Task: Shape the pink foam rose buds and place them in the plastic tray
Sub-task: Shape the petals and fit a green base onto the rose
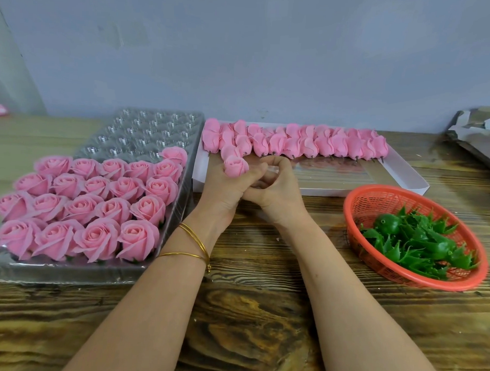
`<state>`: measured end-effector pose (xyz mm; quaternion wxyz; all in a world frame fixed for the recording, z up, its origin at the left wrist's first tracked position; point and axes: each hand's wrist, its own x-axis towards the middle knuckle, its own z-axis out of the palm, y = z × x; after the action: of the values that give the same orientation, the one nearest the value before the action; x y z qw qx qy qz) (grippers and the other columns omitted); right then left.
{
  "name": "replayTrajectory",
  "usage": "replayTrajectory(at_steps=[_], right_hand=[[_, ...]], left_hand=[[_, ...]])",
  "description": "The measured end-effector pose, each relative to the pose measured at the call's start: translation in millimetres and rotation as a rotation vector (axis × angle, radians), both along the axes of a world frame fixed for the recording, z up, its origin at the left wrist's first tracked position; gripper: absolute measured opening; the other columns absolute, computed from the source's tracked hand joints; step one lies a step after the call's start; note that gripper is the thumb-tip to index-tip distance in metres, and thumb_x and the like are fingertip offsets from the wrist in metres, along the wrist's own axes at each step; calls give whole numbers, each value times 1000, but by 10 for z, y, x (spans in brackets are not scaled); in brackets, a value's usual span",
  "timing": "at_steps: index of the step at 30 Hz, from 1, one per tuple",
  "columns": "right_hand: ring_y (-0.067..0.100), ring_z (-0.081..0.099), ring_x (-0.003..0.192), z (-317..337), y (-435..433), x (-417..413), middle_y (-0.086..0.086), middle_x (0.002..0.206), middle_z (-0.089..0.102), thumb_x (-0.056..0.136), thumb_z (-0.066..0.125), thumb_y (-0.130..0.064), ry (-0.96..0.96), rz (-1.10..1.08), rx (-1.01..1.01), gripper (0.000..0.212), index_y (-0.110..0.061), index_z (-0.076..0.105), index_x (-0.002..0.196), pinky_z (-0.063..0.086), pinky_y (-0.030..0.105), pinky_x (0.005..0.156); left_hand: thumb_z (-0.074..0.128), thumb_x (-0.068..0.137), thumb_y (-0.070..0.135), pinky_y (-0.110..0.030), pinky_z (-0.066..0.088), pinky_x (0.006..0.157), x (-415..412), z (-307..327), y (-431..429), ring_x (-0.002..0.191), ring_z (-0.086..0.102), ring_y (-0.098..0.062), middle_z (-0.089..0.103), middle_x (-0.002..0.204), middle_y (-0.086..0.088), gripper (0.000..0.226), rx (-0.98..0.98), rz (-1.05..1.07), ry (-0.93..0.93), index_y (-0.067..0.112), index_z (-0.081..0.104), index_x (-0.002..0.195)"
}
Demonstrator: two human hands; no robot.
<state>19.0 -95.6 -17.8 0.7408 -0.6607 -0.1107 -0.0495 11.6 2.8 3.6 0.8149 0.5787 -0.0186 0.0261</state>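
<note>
Head view: the thin petals of the pink foam rose bud could be creased or torn if squeezed too hard during shaping. The bud is held upright over the white box of unshaped buds, beside the plastic tray. The left hand is seen grasping it. The right hand is curled against the left, though its grip cannot be told. Both forearms are stretched over the worktop.

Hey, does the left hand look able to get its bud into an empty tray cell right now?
Probably yes. The left hand grips the bud just right of the tray, whose back cells lie open; nothing stands between, though the right hand touches it.
</note>
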Motion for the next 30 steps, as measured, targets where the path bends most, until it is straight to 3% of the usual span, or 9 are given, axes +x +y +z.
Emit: replayTrajectory(at_steps=[8, 12, 14, 16, 19, 21, 24, 27, 30], right_hand=[[-1, 66, 72, 30, -55, -38, -14, 72, 71, 56, 76, 1, -8, 58, -39, 60, -21, 42, 102, 52, 17, 67], [2, 66, 70, 68, -58, -50, -8, 75, 71, 66, 71, 20, 6, 69, -56, 58, -13, 45, 107, 52, 20, 68], [9, 66, 73, 108, -55, -69, -1, 81, 70, 64, 70, 15, 40, 56, -36, 56, -10, 48, 110, 53, 28, 72], [13, 66, 73, 151, -58, -90, -1, 79, 68, 60, 66, -1, 62, 5, -22, 47, -13, 54, 104, 56, 33, 71], [10, 62, 75, 205, -78, -105, -3, 80, 64, 64, 63, -14, 53, -83, 7, 29, -18, 62, 92, 54, 23, 67], [12, 59, 75, 233, -83, -105, -5, 76, 63, 74, 67, -10, 38, -116, 44, 15, -17, 64, 86, 50, 19, 62], [20, 56, 69, 265, -69, -117, 1, 71, 62, 88, 62, 2, 26, -97, 107, 13, -10, 64, 83, 47, 29, 56], [21, 58, 82, 307, -65, -132, 13, 85, 63, 91, 61, -1, 33, -80, 119, 10, -8, 65, 85, 50, 28, 68], [26, 58, 93, 336, -50, -155, 18, 94, 64, 91, 59, 1, 46, -38, 153, 11, -5, 66, 85, 46, 37, 86]], left_hand=[[70, 81, -2, -24, 54, 61, 25, -61, 6, 68, 69, -17, 70, 88, -19, 26, 34, 32, -12, -14, 64, 104], [71, 81, 0, -25, 54, 61, 58, -98, 16, 70, 70, -20, 71, 89, -21, 26, 80, 88, -30, -12, 65, 104], [71, 81, 3, -26, 54, 63, 62, -112, 21, 70, 70, -19, 74, 81, -14, 7, 131, 95, -62, 3, 74, 88], [72, 81, 8, -27, 54, 63, 70, -115, 31, 67, 68, -14, 73, 71, -3, 19, 184, 129, -91, 19, 75, 66], [74, 78, 19, -37, 56, 69, 71, -115, 53, 67, 64, -17, 67, 65, -5, 20, 276, 203, -114, 20, 68, 60], [73, 79, 23, -33, 54, 61, 52, -117, 47, 61, 63, -18, 64, 61, -11, 22, 375, 200, -149, 11, 64, 63], [69, 85, 24, -17, 42, 42, 16, -116, 3, 43, 55, -5, 60, 48, 4, 25, 460, 132, -151, 19, 62, 61], [72, 82, 29, -24, 45, 50, 14, -123, -26, 53, 57, -7, 63, 55, 5, 20, 548, 126, -176, 23, 67, 63], [73, 81, 24, -36, 51, 63, 26, -142, -35, 69, 64, -17, 71, 71, -6, 13, 552, 123, -191, 13, 71, 75]])
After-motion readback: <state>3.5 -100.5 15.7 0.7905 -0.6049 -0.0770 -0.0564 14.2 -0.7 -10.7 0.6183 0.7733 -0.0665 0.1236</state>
